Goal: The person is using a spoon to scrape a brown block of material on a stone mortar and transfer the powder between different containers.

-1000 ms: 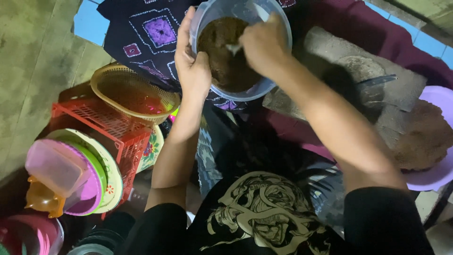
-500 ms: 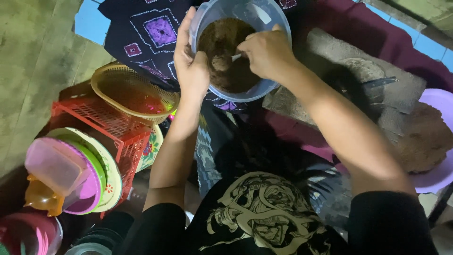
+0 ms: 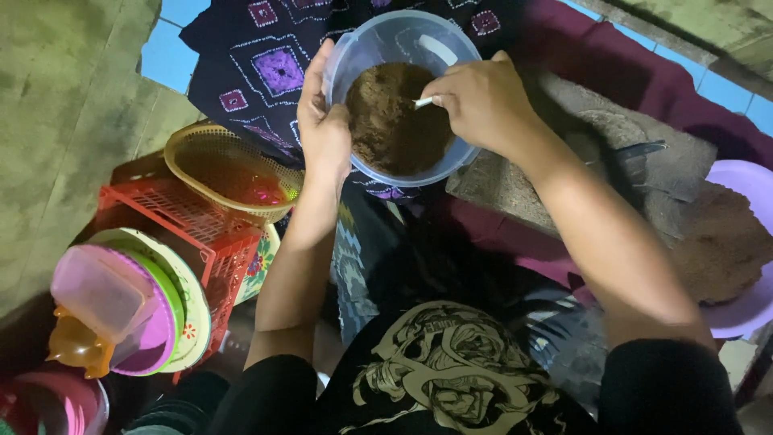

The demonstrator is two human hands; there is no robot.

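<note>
- Bowl [image 3: 400,50], clear plastic, is held above the lap, over a dark patterned cloth [image 3: 266,56]; brown paste [image 3: 394,121] fills its lower part.
- Left hand [image 3: 324,129] is clasped on the bowl's near-left rim, thumb inside, fingers around the outer wall; the bowl is steadied by it.
- Right hand [image 3: 483,101] is closed on a small pale spoon [image 3: 424,101], of which only the handle tip is seen; the working end is buried in the paste.
- Step in hand is judged to be the stirring or scraping of the paste; the mass looks heaped toward the near wall, so the work seems well along but not finished.
- Next move, as judged, calls for a firm hold by the left hand while the spoon is drawn through the paste; the bowl must be kept level, since the paste lies close to the near rim.
- Beside the work are seen a grey grinding stone [image 3: 580,161] just right of the bowl; a purple plate [image 3: 745,181] bearing more brown matter at the far right; a yellow basket [image 3: 217,169] on a red crate [image 3: 181,217] at the left.
</note>
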